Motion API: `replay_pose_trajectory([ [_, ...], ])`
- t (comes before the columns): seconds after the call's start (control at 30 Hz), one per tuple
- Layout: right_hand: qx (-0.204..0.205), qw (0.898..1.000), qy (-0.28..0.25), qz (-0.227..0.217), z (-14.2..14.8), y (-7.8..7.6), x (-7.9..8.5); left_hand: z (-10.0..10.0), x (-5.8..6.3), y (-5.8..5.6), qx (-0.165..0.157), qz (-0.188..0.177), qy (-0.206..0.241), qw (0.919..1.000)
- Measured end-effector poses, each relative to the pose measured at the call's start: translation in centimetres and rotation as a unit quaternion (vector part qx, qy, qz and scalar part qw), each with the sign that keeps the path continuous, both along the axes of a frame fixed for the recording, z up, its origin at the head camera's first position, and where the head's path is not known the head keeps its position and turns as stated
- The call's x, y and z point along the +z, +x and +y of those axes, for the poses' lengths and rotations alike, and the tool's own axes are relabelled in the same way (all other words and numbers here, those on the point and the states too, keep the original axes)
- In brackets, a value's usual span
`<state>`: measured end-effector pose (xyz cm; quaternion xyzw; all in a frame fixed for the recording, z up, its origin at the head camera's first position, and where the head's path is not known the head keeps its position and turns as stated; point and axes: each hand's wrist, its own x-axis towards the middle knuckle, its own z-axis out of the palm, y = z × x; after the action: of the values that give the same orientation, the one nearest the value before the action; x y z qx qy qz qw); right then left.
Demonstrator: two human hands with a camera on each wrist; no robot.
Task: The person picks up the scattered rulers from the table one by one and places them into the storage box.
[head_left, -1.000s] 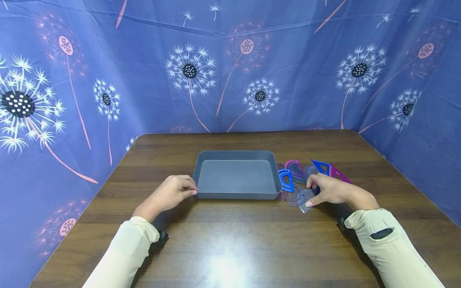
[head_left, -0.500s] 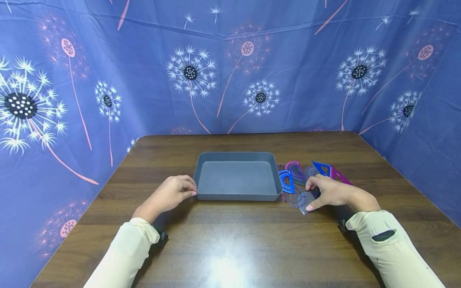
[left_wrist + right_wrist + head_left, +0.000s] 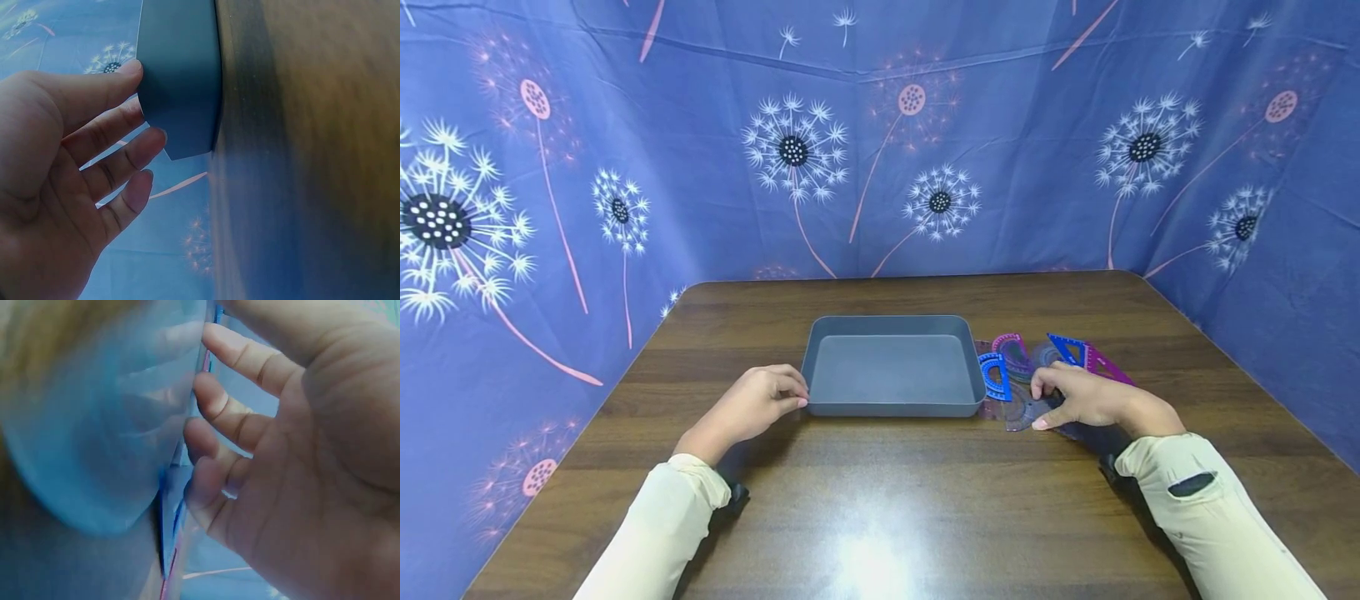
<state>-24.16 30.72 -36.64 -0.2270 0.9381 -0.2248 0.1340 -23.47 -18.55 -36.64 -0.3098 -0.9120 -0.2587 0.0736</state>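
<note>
A grey rectangular tray point(image 3: 895, 367) sits on the wooden table. My left hand point(image 3: 767, 402) pinches its near left corner lightly between thumb and index finger, with the other fingers loosely bent. Beyond the tray's right side, my right hand point(image 3: 1086, 398) holds a clear, curved-edged protractor point(image 3: 94, 456) by its edge, thumb in front and fingers behind. Around that hand lie a blue protractor point(image 3: 995, 377), a purple protractor point(image 3: 1013, 354), a blue set square point(image 3: 1069, 348) and a magenta set square point(image 3: 1108, 367). Several clear pieces overlap among them, partly hidden by the hand.
The brown wooden table point(image 3: 737, 517) reaches back to a blue curtain point(image 3: 865, 233) printed with dandelions, which also hangs along both sides. The blue protractor lies right against the tray's right wall. Glare brightens the table's front middle.
My right hand has drawn the clear protractor slightly back and tilted it, so its near end no longer shows below the thumb. My left hand and the tray have stayed put.
</note>
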Motion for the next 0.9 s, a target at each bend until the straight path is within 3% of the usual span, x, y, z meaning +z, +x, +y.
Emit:
replay_pose_trajectory([
  [0.3, 0.001, 0.999, -0.025, 0.025, 0.4, -0.3, -0.3, 0.0, -0.3, 0.0, -0.005, 0.000, 0.004, 1.0000],
  [0.43, 0.015, 0.998, -0.057, -0.006, 1.0, -0.1, 0.0, 0.0, -0.3, -0.1, -0.004, 0.005, 0.003, 1.0000],
  [0.67, 0.023, 0.994, -0.057, -0.086, 1.4, 0.4, 0.8, 0.0, -0.2, -0.2, -0.003, 0.005, 0.001, 1.0000],
  [0.9, 0.021, 0.996, -0.037, -0.084, 1.4, 0.3, 1.0, 0.0, -0.2, -0.3, -0.001, -0.001, -0.002, 1.0000],
])
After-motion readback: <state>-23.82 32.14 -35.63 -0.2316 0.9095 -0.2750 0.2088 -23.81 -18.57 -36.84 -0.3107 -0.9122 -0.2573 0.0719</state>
